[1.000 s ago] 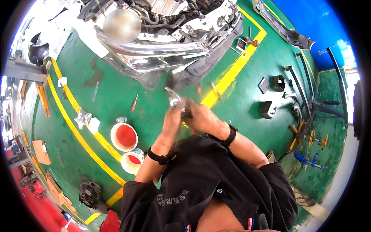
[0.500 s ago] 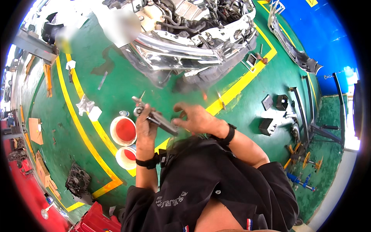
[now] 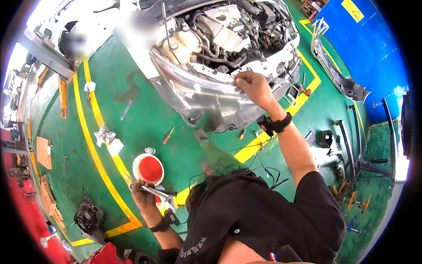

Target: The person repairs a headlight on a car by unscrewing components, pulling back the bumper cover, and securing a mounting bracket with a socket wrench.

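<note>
Fingers of the left hand (image 3: 141, 193) are clenched around a long chrome ratchet wrench (image 3: 151, 191), held low at about 8 o'clock in the head view, its shaft lying nearly level and its head pointing toward 3 o'clock. Just above the tool, a round white bucket with a red inside (image 3: 148, 169) stands on the green floor (image 3: 145, 119), with a second rim partly hidden behind the hand. A black wristband (image 3: 160, 225) circles the left wrist.

At about 1 o'clock, the right hand (image 3: 251, 86) reaches up to the front edge of a car with its bumper off, fingers curled down onto the white front panel (image 3: 263, 66) above the clear headlight (image 3: 206, 94); whether they pinch anything small cannot be told. A black watch-like band (image 3: 274, 124) sits on the right wrist. Behind the hand, the open engine bay (image 3: 228, 26) fills the 12 o'clock area.

Outward across the floor, a red-handled screwdriver (image 3: 168, 135) lies near the centre, an orange-handled one (image 3: 242, 133) just beside a yellow floor line (image 3: 101, 132). A crumpled rag (image 3: 103, 134) lies at 9 o'clock, a black fan part (image 3: 89, 215) at 8 o'clock, and a detached bumper (image 3: 338, 75) leans by the blue wall (image 3: 373, 48) at 2 o'clock.
</note>
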The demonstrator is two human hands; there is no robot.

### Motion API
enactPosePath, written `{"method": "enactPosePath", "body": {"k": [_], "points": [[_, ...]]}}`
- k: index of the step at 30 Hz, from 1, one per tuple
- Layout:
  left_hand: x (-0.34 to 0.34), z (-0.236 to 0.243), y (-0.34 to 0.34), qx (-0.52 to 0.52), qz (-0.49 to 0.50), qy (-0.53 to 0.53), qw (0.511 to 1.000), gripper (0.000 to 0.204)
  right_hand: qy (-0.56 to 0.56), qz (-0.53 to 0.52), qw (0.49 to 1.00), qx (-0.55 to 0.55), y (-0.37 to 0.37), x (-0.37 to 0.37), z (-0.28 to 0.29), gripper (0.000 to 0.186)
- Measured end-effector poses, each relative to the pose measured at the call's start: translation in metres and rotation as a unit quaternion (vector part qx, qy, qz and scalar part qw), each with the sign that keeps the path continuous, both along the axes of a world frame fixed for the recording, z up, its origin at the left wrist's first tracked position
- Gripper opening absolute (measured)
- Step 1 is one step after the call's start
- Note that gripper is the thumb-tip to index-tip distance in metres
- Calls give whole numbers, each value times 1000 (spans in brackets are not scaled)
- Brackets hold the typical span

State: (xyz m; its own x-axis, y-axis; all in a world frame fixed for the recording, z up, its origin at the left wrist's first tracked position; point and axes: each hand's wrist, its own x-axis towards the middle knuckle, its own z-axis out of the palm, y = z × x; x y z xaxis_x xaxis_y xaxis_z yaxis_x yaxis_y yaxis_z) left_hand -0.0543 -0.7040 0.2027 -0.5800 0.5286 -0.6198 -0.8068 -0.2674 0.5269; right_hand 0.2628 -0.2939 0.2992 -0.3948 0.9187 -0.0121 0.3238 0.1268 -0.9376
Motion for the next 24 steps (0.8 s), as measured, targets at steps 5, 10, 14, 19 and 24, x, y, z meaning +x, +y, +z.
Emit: {"method": "enactPosePath", "body": {"k": [5, 10, 14, 19, 24], "points": [[-17, -1, 12, -53, 59, -20, 997, 12, -6, -26, 1000, 3, 132, -54, -7, 19], [-44, -10, 38, -101, 134, -78, 983, 8, -72, -31, 994, 73, 274, -125, -29, 22], [-64, -34, 66, -76, 124, -107, 984, 7, -150, -11, 982, 115, 386, -168, -51, 28], [-63, -37, 130, -192, 121, -128, 965, 11, -274, -35, 941, 195, 494, -219, -71, 31], [-62, -81, 123, -200, 85, -152, 964, 14, -349, 31, 868, 351, 563, -270, -102, 29]]}}
